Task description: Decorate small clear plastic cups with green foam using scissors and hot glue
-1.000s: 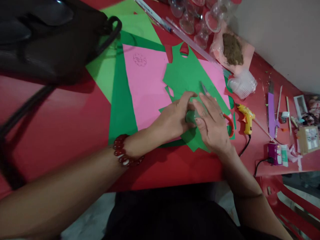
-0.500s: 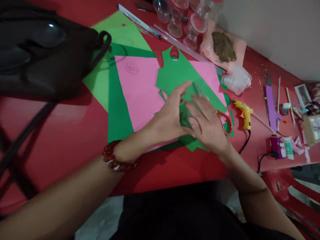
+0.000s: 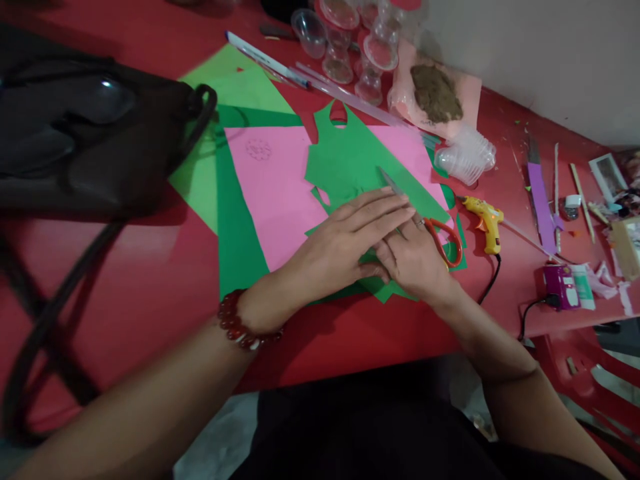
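Note:
My left hand wears a red bead bracelet. Its fingers lie closed across the fingers of my right hand, with the left thumb curled below. Both hands are cupped together, and whatever lies between them is hidden. Beneath them is a cut sheet of green paper with notched edges. Scissors with orange handles lie on the paper by my right hand, their blade tip pointing away past my fingers. Pink paper with a drawn flower shape is under the green sheet.
A yellow glue gun lies to the right, near stacked clear cups. Joined clear cups with red lids and a brown heap stand behind. A pen rests at the back. A dark bag occupies the left side.
My left fingers, raised and spread apart before, have come down over my right fingers. The clear rounded thing seen between my hands is now covered. The view has shifted slightly.

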Tool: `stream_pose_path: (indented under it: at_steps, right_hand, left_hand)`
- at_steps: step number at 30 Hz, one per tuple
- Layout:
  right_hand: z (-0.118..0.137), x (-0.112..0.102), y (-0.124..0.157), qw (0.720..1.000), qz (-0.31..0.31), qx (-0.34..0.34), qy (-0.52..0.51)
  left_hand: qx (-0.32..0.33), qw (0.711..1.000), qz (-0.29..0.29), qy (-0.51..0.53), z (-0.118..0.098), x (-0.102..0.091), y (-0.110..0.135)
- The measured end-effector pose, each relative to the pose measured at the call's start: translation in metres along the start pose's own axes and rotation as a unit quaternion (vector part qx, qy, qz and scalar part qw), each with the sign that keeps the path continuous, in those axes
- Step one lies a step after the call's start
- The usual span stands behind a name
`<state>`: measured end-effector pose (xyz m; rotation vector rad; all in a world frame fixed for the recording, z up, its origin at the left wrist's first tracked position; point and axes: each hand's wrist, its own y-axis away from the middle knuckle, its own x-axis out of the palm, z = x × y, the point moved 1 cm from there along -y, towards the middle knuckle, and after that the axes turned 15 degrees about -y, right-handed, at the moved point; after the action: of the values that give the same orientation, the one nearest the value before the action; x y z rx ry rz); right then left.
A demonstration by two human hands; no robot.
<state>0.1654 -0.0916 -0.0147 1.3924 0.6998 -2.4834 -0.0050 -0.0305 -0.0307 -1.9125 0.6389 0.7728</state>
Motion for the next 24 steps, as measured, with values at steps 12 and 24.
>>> stream_pose_path:
  at_steps: [12, 24]
  right_hand:
    - [0.0017, -0.0001, -0.0016, 1.000, -0.001, 0.005, 0.016]
    - [0.0051, -0.0037, -0.0061, 0.997, 0.035, 0.061, -0.016]
  left_hand:
    - [-0.012, 1.000, 0.002, -0.005, 0.0000, 0.0025, -0.0021]
    - [-0.049, 0.998, 0.023, 0.026, -0.0014, 0.0010, -0.0037]
